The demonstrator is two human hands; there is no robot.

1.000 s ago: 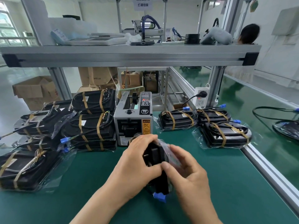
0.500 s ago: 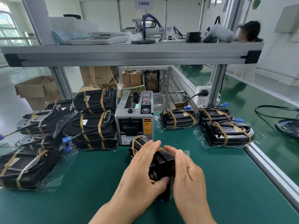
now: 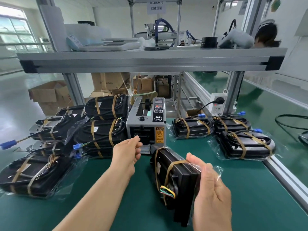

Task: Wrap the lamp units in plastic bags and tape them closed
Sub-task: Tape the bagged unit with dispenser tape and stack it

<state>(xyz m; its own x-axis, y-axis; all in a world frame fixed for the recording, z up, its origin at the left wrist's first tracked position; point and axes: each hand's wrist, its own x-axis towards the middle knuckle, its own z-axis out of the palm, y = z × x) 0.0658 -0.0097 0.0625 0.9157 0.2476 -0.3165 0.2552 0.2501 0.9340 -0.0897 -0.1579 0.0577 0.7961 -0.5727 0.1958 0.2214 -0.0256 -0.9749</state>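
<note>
We hold a bagged lamp unit by the tape machine.
Our right hand (image 3: 212, 190) grips the black rectangular lamp unit (image 3: 179, 175) in its clear plastic bag (image 3: 217, 170). The thumb is curled over the top edge and the other fingers are hidden behind. The unit stands on end over the green table mat (image 3: 93, 209), just in front of the grey tape dispenser (image 3: 145, 121). Our left hand (image 3: 127, 155) is at the dispenser's front slot, fingers loosely curled (we cannot tell whether they pinch tape).
</note>
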